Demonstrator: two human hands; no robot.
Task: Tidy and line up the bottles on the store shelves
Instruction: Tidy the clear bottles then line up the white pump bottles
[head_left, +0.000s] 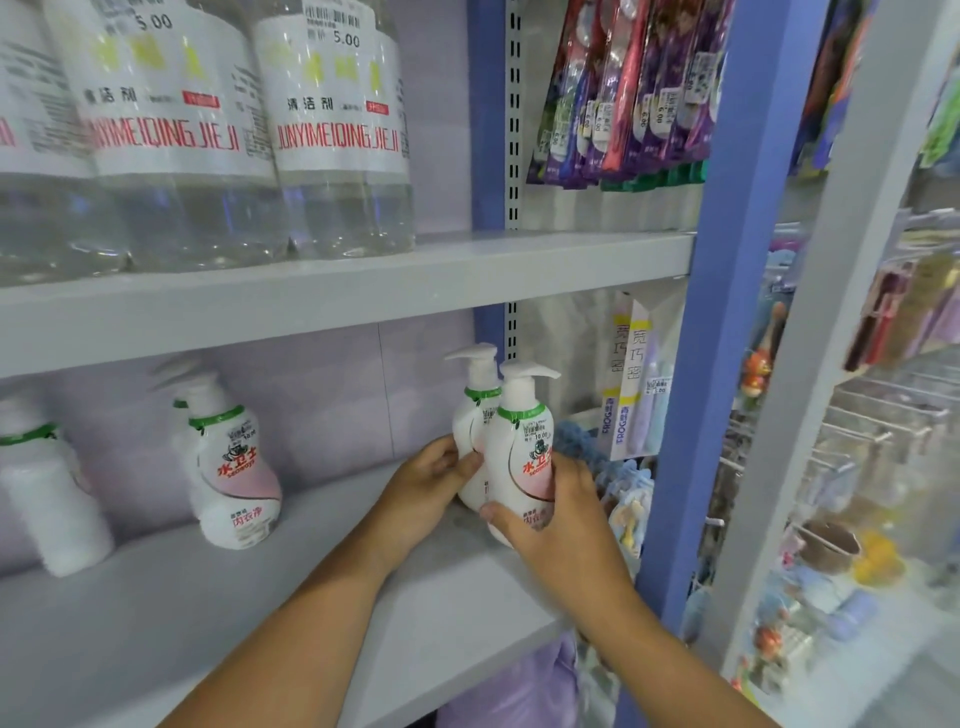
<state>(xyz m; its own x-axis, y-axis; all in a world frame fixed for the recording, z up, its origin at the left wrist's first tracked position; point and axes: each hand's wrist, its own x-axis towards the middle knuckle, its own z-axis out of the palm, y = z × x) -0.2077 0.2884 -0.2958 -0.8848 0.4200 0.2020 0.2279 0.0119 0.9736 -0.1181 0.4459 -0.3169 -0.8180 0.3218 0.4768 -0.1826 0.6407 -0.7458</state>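
Beside the blue upright post, white pump bottles wear green neck bands and pink-and-white labels with red lettering, on a grey shelf backed by pale lilac.

Open stretch: I see bare lower shelf between the mid pump bottle and the pair of pump bottles.
Overhead: the upper shelf sits just above the pump heads.
Right side: the blue post and hanging packets close me in.
Far left: another bottle blocks.
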